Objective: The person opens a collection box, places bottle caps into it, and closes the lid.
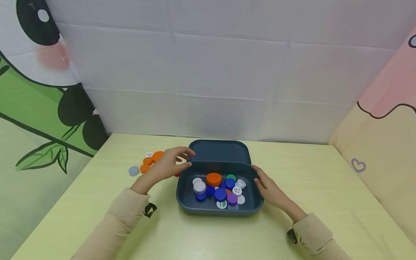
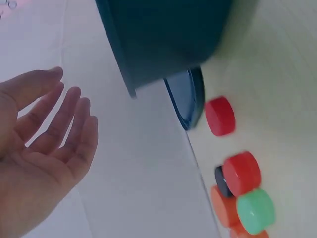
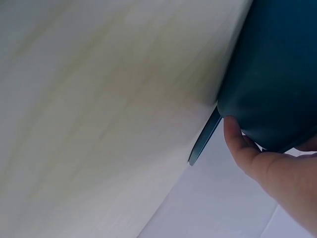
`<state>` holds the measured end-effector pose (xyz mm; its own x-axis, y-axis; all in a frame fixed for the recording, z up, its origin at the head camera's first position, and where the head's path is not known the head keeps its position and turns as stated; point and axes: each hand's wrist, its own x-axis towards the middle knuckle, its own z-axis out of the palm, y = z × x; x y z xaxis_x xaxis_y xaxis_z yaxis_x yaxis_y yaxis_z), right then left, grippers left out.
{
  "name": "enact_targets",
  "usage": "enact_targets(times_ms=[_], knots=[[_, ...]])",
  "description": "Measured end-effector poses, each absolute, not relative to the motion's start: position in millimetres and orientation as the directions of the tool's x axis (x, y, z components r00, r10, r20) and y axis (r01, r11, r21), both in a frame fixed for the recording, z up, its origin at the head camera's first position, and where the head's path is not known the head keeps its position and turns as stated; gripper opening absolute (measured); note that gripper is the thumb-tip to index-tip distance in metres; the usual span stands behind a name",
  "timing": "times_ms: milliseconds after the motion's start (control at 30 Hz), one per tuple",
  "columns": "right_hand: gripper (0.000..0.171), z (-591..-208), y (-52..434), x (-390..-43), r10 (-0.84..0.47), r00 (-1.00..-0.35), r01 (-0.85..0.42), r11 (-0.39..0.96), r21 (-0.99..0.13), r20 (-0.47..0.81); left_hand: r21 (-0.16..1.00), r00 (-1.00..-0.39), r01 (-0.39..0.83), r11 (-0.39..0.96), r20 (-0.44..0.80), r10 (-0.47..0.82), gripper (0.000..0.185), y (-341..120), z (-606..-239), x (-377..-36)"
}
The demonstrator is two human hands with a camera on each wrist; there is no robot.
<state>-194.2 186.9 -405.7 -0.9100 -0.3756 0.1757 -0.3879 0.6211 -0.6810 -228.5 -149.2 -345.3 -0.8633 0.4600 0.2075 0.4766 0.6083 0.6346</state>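
A dark blue-green box (image 1: 221,212) stands on the table, holding several plastic bottle caps, among them a large orange cap (image 1: 213,179), a purple cap (image 1: 232,199) and blue and white ones. Its lid (image 1: 219,151) lies behind it, inner side up. My right hand (image 1: 272,190) grips the box at its right back corner, thumb over the rim and fingers along the outer wall. My left hand (image 1: 171,162) hovers by the left back corner, fingers loosely bent and nothing between them; in the left wrist view the palm (image 2: 39,168) shows bare.
Loose caps lie on the table left of the box: an orange cap (image 1: 157,156), a pale blue cap (image 1: 133,170), a red cap (image 2: 220,116), a green cap (image 2: 255,211) and others. A white wall sheet (image 1: 221,79) hangs behind the table (image 1: 325,180).
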Motion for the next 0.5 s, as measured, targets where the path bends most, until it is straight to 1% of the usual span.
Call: enact_targets(times_ms=[133,267,500], knots=[[0.045,-406,186,-192,-0.375,-0.91,-0.389,0.62,-0.682,0.178,0.673,-0.902,0.408,0.616,0.194,0.386,0.026,-167,-353,-235],[0.045,-406,185,-190,-0.368,-0.913,-0.383,0.623,-0.682,0.176,0.686,-0.926,0.345,0.64,0.137,0.352,0.027,-178,-364,-239],[0.045,-407,182,-185,-0.363,-0.914,-0.38,0.619,-0.688,0.179,0.687,-0.937,0.289,0.666,0.063,0.342,0.029,-187,-380,-244]])
